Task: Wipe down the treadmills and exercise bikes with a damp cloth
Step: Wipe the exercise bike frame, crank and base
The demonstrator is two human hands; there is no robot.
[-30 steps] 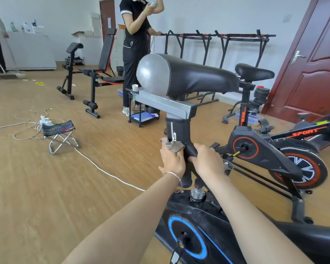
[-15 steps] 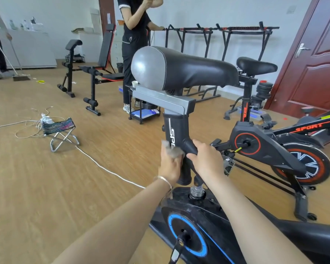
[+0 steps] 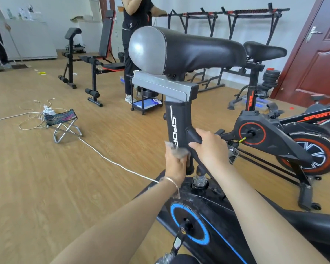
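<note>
A black exercise bike with a blue ring on its flywheel cover (image 3: 213, 216) stands right in front of me. Its black and grey saddle (image 3: 183, 50) sits atop a black seat post (image 3: 176, 126) marked SPORT. My left hand (image 3: 174, 164) grips a grey cloth (image 3: 177, 150) and holds it against the lower left side of the post. My right hand (image 3: 210, 147) grips the black brace on the post's right side. A second bike with red trim (image 3: 274, 134) stands to the right.
A white cable (image 3: 111, 161) runs across the wooden floor towards the bike. A small folding stool (image 3: 62, 121) sits to the left by a power strip. Weight benches (image 3: 101, 65), a small cart (image 3: 147, 103) and a standing person (image 3: 135, 35) are behind. A red door (image 3: 316, 54) is at the right.
My left hand has slid the cloth down the seat post, lower than before. The right hand keeps its grip on the brace. My view has moved closer to the bike.
</note>
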